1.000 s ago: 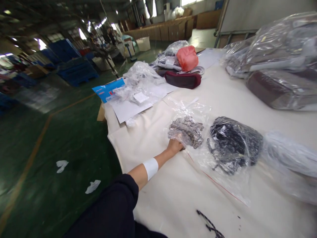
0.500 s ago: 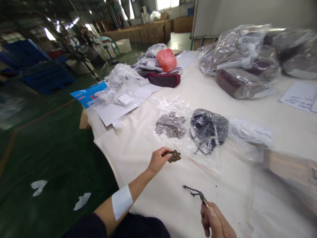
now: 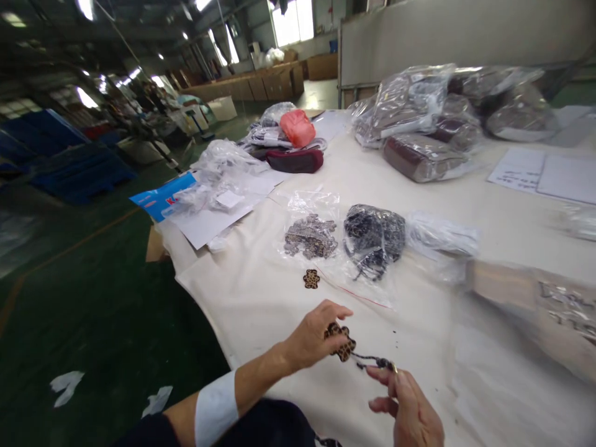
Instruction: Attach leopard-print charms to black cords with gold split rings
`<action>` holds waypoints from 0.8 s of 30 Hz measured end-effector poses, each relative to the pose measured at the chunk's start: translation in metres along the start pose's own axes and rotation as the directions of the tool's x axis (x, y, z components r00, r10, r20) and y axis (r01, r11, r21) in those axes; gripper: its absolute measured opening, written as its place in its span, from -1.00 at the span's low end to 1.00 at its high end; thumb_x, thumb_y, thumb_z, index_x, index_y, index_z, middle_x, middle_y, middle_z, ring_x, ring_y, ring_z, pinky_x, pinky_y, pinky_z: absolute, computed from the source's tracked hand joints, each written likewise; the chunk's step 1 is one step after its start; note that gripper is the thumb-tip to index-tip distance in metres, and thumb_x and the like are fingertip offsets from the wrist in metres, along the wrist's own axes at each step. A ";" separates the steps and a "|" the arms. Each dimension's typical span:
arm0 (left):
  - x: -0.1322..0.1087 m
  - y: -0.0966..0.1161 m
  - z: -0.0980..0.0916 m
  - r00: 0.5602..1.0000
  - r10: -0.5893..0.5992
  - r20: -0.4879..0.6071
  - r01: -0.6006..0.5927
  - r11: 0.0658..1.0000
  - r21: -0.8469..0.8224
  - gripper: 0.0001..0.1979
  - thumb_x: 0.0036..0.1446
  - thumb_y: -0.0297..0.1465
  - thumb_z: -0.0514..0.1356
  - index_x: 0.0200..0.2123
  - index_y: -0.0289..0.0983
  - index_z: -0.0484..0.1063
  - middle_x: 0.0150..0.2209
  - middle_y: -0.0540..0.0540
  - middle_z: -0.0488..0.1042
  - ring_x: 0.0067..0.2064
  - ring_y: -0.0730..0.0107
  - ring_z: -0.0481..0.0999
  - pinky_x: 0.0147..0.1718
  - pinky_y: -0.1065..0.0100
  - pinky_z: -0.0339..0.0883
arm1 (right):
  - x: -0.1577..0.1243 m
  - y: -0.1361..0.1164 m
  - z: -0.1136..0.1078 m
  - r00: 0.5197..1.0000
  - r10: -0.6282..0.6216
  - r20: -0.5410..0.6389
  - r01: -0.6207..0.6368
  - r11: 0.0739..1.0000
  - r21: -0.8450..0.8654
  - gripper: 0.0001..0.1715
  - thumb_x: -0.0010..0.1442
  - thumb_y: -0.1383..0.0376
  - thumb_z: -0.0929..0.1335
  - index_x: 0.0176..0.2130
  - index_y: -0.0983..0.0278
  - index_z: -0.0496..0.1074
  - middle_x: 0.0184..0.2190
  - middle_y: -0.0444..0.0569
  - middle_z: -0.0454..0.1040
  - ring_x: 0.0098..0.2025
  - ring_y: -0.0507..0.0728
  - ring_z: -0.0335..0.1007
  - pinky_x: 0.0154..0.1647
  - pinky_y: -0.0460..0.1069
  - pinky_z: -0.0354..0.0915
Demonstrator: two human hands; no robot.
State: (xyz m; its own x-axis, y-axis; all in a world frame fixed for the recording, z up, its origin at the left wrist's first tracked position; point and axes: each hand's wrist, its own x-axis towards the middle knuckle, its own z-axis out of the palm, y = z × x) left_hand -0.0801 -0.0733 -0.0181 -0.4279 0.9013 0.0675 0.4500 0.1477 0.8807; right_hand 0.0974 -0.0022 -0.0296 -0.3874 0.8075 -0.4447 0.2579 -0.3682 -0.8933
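My left hand (image 3: pixel 316 338) holds a leopard-print flower-shaped tag (image 3: pixel 345 349) between thumb and fingers, above the white cloth. Close by on the right, my right hand (image 3: pixel 405 397) pinches a dark cord (image 3: pixel 382 362) with a small gold-coloured metal piece on it. The cord's thin end reaches to the tag's edge; whether it passes through a hole I cannot tell. A second leopard-print tag (image 3: pixel 311 279) lies flat on the cloth beyond my left hand. Behind it are a clear bag of similar tags (image 3: pixel 311 237) and a clear bag of black cords (image 3: pixel 375 239).
The white-covered table (image 3: pixel 261 279) ends in a curved edge on the left, above a green floor. A bagged beige item (image 3: pixel 516 298) lies at right, wrapped bags (image 3: pixel 419 118) are piled at the back, and a red bundle (image 3: pixel 298 128) tops a stack. Papers (image 3: pixel 516 167) lie far right.
My left hand has come back toward my right hand with a tag. One tag now lies alone on the cloth. The cord's end has met the held tag, and the view has shifted slightly.
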 end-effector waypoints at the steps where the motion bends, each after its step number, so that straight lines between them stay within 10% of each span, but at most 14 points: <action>1: -0.005 0.013 0.009 0.991 0.084 0.100 -0.083 0.997 -0.006 -0.57 0.05 -0.49 0.19 0.03 -0.25 0.32 -0.09 -0.18 0.38 -0.07 0.32 0.39 -0.08 0.36 0.31 | 0.002 -0.002 -0.002 1.000 0.016 0.004 -0.016 0.998 0.063 -0.50 0.11 -0.09 0.27 -0.45 0.30 0.34 -0.31 0.01 0.49 -0.54 0.04 0.34 -0.47 -0.02 0.39; 6: -0.009 0.038 0.036 0.964 0.136 0.230 -0.107 0.985 -0.134 -0.58 0.08 -0.47 0.18 0.05 -0.23 0.29 -0.04 -0.22 0.35 -0.11 0.34 0.43 -0.13 0.37 0.35 | 0.004 0.000 -0.012 0.997 0.055 0.057 -0.070 0.948 0.311 -0.52 0.08 -0.02 0.35 -0.59 0.28 0.24 -0.52 -0.13 0.37 -0.39 0.07 0.39 -0.27 0.02 0.48; 11: -0.016 0.030 0.056 0.946 -0.314 0.083 0.307 0.781 -0.544 -0.64 -0.14 -0.32 0.37 -0.28 -0.34 0.37 -0.36 -0.08 0.44 -0.40 0.44 0.44 -0.39 0.41 0.35 | 0.000 0.007 -0.014 0.997 0.079 -0.005 -0.063 0.829 0.556 -0.60 0.07 0.16 0.37 -0.64 0.29 0.22 -0.51 -0.17 0.30 -0.32 0.06 0.37 -0.23 0.02 0.48; 15: -0.023 0.031 0.067 0.884 -0.461 0.080 0.378 0.601 -0.704 -0.69 -0.14 -0.28 0.37 -0.46 -0.37 0.37 -0.53 -0.04 0.43 -0.51 0.49 0.40 -0.46 0.42 0.30 | -0.004 0.011 -0.011 0.995 0.102 0.007 -0.081 0.748 0.659 -0.64 0.07 0.19 0.37 -0.61 0.29 0.24 -0.50 -0.19 0.29 -0.33 0.02 0.35 -0.21 0.02 0.47; 24: -0.028 0.044 0.033 0.739 -0.559 0.376 0.621 0.348 -0.703 -0.66 -0.31 -0.33 0.43 -0.44 -0.40 0.48 -0.50 -0.03 0.47 -0.51 0.56 0.38 -0.47 0.51 0.20 | -0.032 0.014 -0.013 0.981 -0.033 0.193 0.018 0.997 0.077 -0.48 0.21 -0.04 0.19 -0.56 0.27 0.24 -0.55 -0.15 0.33 -0.58 -0.01 0.25 -0.48 -0.06 0.22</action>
State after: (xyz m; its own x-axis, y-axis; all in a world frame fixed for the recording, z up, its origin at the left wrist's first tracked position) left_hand -0.0222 -0.0783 0.0033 -0.2728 0.7366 -0.6189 -0.6600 0.3248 0.6775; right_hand 0.1246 -0.0276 -0.0265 -0.5589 0.7153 -0.4194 0.1818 -0.3878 -0.9036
